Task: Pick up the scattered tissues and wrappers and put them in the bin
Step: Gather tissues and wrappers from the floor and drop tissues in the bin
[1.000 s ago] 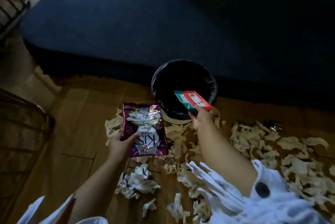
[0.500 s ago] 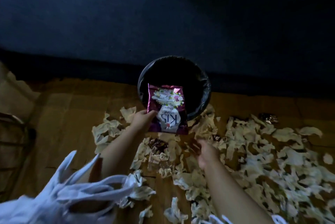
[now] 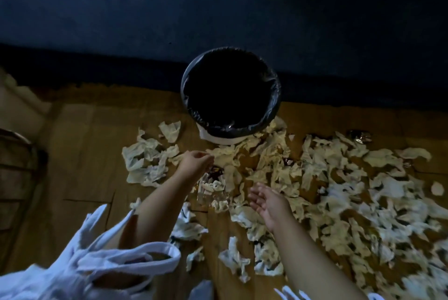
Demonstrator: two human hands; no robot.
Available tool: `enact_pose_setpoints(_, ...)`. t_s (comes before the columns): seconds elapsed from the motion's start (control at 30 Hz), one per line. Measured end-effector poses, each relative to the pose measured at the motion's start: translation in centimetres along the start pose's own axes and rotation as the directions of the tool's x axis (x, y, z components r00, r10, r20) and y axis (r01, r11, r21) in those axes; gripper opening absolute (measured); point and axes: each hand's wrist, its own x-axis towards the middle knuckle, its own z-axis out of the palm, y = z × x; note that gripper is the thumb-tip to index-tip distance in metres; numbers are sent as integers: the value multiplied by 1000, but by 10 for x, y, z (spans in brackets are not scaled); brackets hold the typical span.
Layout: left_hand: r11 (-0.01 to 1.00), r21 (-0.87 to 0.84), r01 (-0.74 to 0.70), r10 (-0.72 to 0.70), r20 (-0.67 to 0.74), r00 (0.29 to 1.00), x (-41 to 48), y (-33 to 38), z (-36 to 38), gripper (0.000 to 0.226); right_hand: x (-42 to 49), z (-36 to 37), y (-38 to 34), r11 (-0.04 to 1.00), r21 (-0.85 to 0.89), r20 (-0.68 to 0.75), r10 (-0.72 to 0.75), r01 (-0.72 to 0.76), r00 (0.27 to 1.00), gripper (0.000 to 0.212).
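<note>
A round bin (image 3: pixel 274 96) lined with a black bag stands on the wooden floor against a dark blue bed edge. Its inside is too dark to see. Many crumpled white tissues (image 3: pixel 339 193) lie scattered on the floor below and to the right of it. A dark shiny wrapper (image 3: pixel 215 171) lies among them just under my left hand (image 3: pixel 195 161), whose fingers hang loosely curled and hold nothing. My right hand (image 3: pixel 271 202) hovers over the tissues with fingers spread, empty. Another foil wrapper (image 3: pixel 359 135) lies at the far right of the pile.
The dark blue bed (image 3: pixel 218 8) fills the upper half of the view. A dark rack or chair (image 3: pixel 14 171) stands at the left edge. White ruffled sleeves (image 3: pixel 101 258) cover the bottom left. Bare wooden floor (image 3: pixel 84 154) lies left of the tissues.
The purple snack bag that my left hand held over the bin is gone from view. Both hands have drawn back from the bin and now hover empty over the tissues.
</note>
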Motion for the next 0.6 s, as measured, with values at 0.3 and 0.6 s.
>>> enact_pose_setpoints(0.3,998,56,-36,41,-96,995,42,-174,34,16,117,-25,107,779,-582,3,-285,234,958,20)
enact_pose_setpoints(0.6,918,336,-209,263,-124,957,70,-308,57,26,205,-72,194,190,-873,380,-312,450,871,41)
